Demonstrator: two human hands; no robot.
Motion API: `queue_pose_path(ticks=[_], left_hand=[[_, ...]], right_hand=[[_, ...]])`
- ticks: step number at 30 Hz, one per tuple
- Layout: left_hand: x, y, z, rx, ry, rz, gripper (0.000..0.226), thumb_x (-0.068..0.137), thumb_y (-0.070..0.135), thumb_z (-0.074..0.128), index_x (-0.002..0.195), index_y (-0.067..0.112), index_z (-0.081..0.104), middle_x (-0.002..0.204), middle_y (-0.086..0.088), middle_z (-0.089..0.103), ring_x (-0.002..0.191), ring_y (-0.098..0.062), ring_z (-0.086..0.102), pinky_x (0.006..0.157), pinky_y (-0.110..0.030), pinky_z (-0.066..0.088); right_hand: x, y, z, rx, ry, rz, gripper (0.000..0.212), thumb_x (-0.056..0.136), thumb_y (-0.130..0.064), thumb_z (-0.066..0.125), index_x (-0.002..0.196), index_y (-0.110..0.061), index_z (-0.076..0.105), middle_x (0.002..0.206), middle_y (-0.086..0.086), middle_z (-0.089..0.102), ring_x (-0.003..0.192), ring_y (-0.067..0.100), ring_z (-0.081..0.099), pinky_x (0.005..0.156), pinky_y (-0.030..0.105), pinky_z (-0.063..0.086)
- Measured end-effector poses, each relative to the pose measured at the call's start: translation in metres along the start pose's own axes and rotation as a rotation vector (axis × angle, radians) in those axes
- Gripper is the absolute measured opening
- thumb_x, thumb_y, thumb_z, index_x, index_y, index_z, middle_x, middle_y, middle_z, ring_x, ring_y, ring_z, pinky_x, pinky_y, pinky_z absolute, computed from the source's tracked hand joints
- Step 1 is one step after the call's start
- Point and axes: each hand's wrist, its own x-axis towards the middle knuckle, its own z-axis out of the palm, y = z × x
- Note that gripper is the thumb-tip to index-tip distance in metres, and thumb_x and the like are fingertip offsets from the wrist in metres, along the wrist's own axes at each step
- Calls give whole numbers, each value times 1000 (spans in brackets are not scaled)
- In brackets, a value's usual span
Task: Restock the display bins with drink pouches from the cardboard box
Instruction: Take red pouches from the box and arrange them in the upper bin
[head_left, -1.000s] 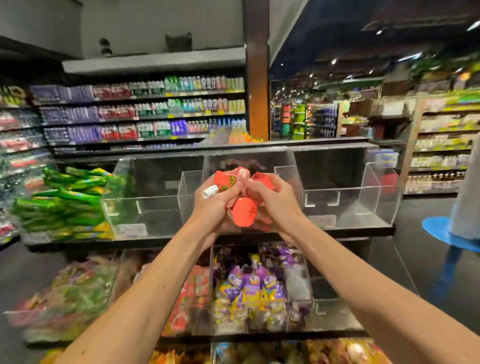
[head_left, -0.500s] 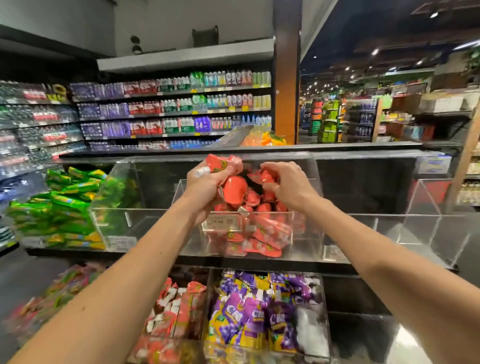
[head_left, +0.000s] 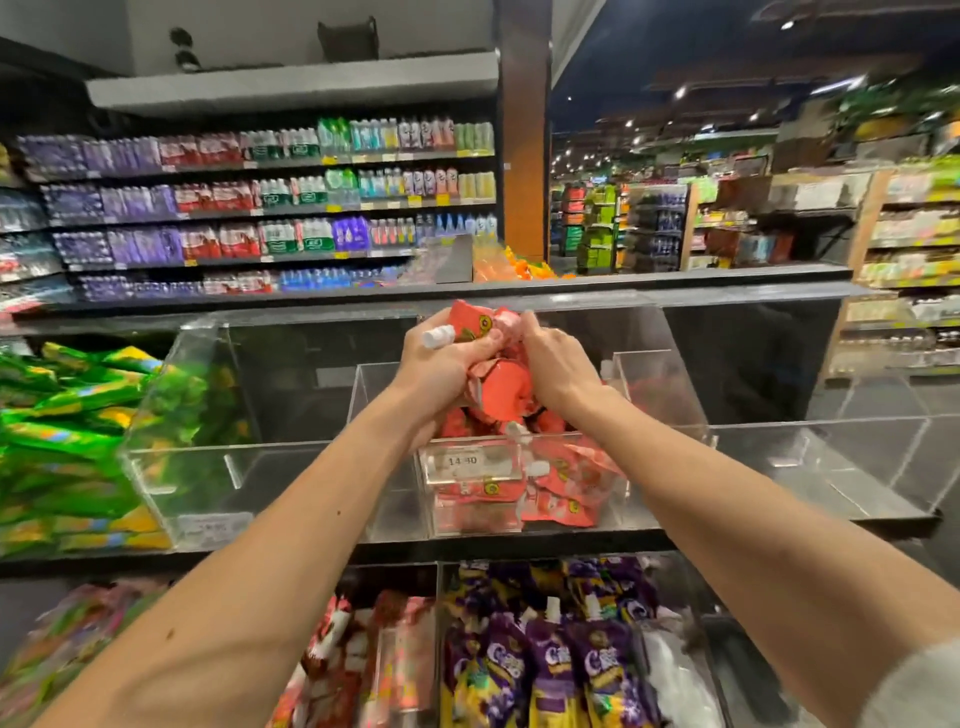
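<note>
- Left hand (head_left: 441, 364): grip clenched around a bunch of red drink pouches (head_left: 498, 384); one pouch's white cap (head_left: 438, 335) juts out to the left above the knuckles.
- Right hand (head_left: 558, 366): grip also clenched on the same bunch, from its right side, fingers curled over the top edge.
- The two grips nearly touch, with the bunch pressed between them.
- The held bunch sits above the clear acrylic bin (head_left: 519, 499), over its open top.
- Directly below the grips, more red pouches (head_left: 561, 493) lie loose in that bin, piled against its front wall.
- A price label (head_left: 462, 461) is fixed to the bin's front wall, below the left grip.
- Left of the left grip: a clear compartment (head_left: 218, 467) showing no stock; beyond it, a heap of green packets (head_left: 67, 431), blurred.
- Right of the right grip: further clear compartments (head_left: 831, 457), contents not discernible.
- Lower tier, beneath both forearms: purple pouches (head_left: 545, 660) stand in a bin; red-and-white pouches (head_left: 363, 654) lie just to their left.
- Beyond the grips: bottled-drink shelves (head_left: 270, 208) along the back wall.
- The cardboard box cannot be made out.
</note>
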Motion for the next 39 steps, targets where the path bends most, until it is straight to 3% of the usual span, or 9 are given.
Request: queue_pose_path(ticks=[5,9,12,15,20,24,28,31,39], left_hand=[[6,-10,-8,-24,-65,-6,22,88,8,74,108,1,66,106,-22,73,97,-40,71,81,-55,59],[4,-11,-6,17,-91,20,10,89,8,72,91,17,69,84,-4,76,73,-19,72,62,-33,60],[2,-11,0,28,-87,27,10,88,9,73,93,17,70,90,-7,77,77,-19,73,67,-36,61],[0,-10,9,17,-76,-9,11,88,8,73,98,12,71,95,-11,77,82,-24,74,74,-40,60],[2,-3,25,-141,-200,-275,26,72,24,76,93,12,66,78,-7,70,73,-20,63,76,-40,56],[9,6,32,-253,-182,-339,19,84,11,66,101,6,63,90,-16,69,79,-25,67,73,-47,59],[15,4,34,-12,77,-320,28,98,2,56,124,11,54,90,-17,67,74,-29,67,51,-43,61],[14,1,36,79,92,-287,18,98,1,55,110,13,62,92,-17,66,81,-31,66,50,-39,61],[16,-2,34,165,103,-218,19,95,1,57,109,12,65,85,-12,66,71,-23,65,64,-41,61]], right_hand=[[0,11,16,-77,-116,12,21,88,-2,54,104,-7,67,116,13,67,109,37,62,80,39,47],[-2,20,15,-13,-177,-7,24,94,-14,50,104,-4,69,129,13,62,123,34,55,94,37,43],[-10,30,2,41,-169,-8,25,95,-15,54,110,-5,72,140,17,53,137,30,42,111,33,31],[-19,37,-18,288,-65,-8,40,89,-16,68,128,-13,61,132,8,60,120,25,58,102,38,47],[-30,44,-65,825,-269,-6,51,85,-15,77,129,-31,57,116,0,66,95,15,70,82,35,60],[-36,55,-88,763,-158,41,32,82,-23,80,108,-31,63,105,9,68,90,23,68,81,45,60],[-41,64,-100,480,81,101,34,82,-31,79,109,-20,63,99,2,64,87,23,62,71,30,49],[-44,58,-93,176,104,69,37,87,-35,73,112,-12,61,108,6,50,93,23,53,76,27,36],[-20,44,-41,-183,96,-60,27,100,-19,56,122,-3,58,121,17,51,118,33,51,88,37,49]])
